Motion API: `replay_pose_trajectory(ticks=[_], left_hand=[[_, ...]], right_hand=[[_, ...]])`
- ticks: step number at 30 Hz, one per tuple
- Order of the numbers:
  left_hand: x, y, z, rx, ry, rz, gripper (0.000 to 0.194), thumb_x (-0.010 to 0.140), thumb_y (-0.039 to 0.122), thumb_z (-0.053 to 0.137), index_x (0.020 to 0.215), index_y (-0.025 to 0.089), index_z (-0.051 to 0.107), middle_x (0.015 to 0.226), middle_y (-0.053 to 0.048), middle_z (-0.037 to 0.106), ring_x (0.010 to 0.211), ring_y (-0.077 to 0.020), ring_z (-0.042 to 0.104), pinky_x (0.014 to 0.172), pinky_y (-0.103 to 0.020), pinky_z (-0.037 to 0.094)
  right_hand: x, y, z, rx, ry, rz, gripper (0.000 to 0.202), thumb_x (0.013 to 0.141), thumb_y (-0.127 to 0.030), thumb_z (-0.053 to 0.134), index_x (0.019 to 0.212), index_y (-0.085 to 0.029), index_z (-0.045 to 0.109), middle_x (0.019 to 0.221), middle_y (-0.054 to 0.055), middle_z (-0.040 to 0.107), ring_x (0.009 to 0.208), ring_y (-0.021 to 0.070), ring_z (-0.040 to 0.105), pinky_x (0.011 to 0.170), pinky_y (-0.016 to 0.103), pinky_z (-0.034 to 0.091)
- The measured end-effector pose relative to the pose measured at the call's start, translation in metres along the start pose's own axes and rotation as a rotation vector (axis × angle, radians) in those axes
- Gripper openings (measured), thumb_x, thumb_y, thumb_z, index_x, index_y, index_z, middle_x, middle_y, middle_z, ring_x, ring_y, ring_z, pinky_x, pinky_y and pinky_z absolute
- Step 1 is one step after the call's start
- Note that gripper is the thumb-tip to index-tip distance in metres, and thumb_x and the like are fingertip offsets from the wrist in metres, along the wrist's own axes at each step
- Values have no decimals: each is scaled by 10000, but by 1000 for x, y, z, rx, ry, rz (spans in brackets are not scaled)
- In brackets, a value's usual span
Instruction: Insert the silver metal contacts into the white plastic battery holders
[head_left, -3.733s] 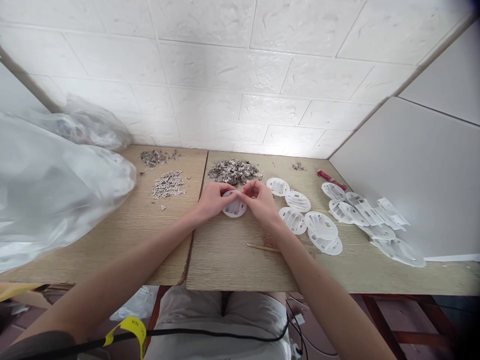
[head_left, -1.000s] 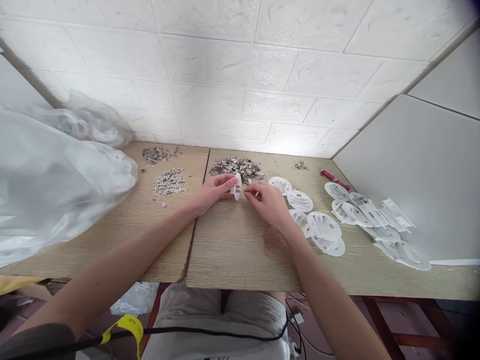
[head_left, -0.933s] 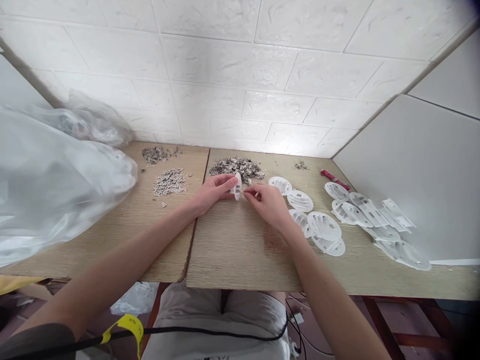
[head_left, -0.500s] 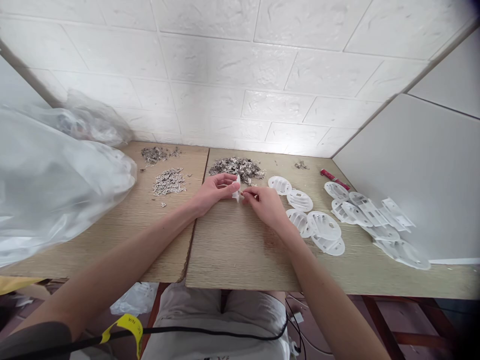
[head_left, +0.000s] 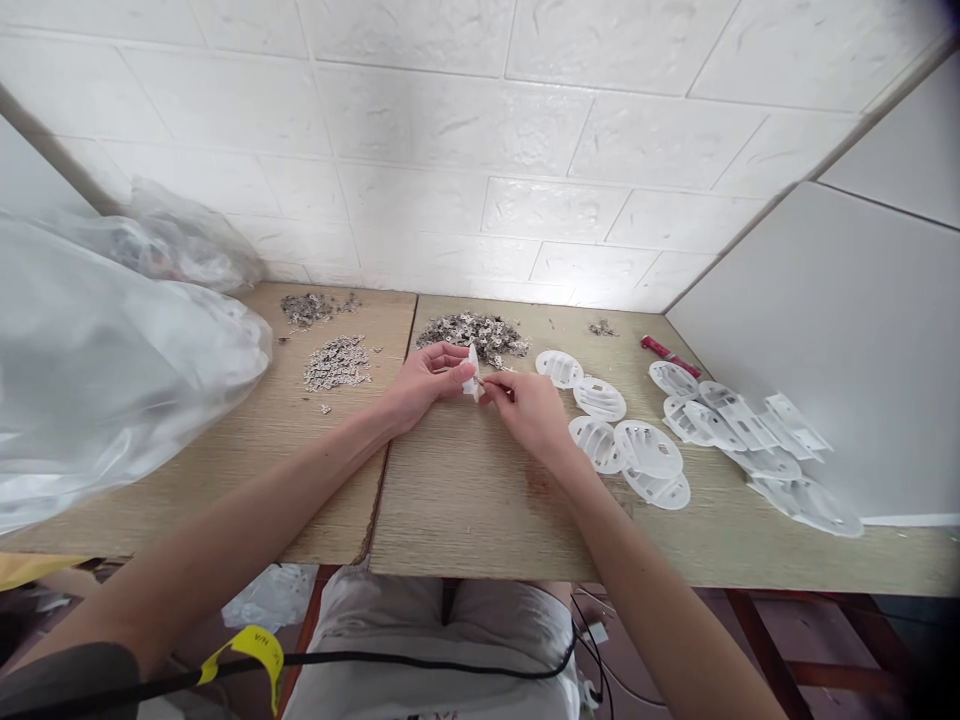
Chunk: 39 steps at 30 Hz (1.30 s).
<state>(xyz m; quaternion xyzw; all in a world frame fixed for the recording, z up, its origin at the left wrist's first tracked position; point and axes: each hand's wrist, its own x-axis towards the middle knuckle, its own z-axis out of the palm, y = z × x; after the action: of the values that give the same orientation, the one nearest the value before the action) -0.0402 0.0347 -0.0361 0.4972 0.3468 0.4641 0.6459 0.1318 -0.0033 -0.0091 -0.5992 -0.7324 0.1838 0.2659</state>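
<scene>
My left hand (head_left: 425,386) is closed on a white plastic disc (head_left: 472,371), held edge-on between thumb and fingers above the table. My right hand (head_left: 529,412) pinches something small and thin against the disc's right side; it is too small to make out. Just behind the hands lies a heap of small metal clips (head_left: 474,335). Several white slotted plastic discs (head_left: 600,399) lie to the right of my right hand, some of them overlapping.
Two smaller piles of metal pieces (head_left: 337,362) lie on the left board. A large clear plastic bag (head_left: 127,370) bulges over the left side. More white plastic parts (head_left: 727,430) and a red-handled tool (head_left: 670,356) lie by the right partition. A cable (head_left: 420,665) crosses my lap.
Both hands have shifted very slightly left along with the disc, which stays in my left hand. The right hand keeps its pinch at the disc's side.
</scene>
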Motion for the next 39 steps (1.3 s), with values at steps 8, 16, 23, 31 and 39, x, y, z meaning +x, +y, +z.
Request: replay_pose_trajectory(ticks=[8,16,23,31,39], left_hand=[[-2,3,0,16,-59,-6,409,662,398,807,942,173,610,870,-21,660,736,-117,624,702,-271,494],[-3,7,2,53,-94,-12,406,641,398,816,896,172,595,869,-20,667,718,-117,614,707,-273,482],[-3,7,2,79,-108,-12,410,664,401,803,935,170,600,894,-30,659,747,-122,617,708,-271,479],[-6,8,6,75,-114,4,418,661,415,801,920,167,587,888,-28,651,748,-120,616,709,-271,472],[-5,6,6,60,-111,27,428,658,417,804,921,169,575,887,-24,650,751,-112,613,719,-263,464]], right_hand=[[2,3,-2,39,-24,-25,242,864,-189,513,757,-216,728,741,-2,729,646,152,602,599,253,367],[4,3,-8,34,-71,-59,251,843,-140,516,712,-196,723,668,-4,698,554,123,525,576,244,323],[4,5,-6,54,-64,-79,253,855,-160,513,716,-192,721,698,-1,712,575,126,542,581,241,330],[3,3,-6,28,-54,-97,255,864,-165,504,699,-187,698,691,0,710,578,125,551,588,239,330],[4,6,-3,50,-15,-127,256,873,-197,499,736,-181,715,639,6,676,540,120,511,583,242,327]])
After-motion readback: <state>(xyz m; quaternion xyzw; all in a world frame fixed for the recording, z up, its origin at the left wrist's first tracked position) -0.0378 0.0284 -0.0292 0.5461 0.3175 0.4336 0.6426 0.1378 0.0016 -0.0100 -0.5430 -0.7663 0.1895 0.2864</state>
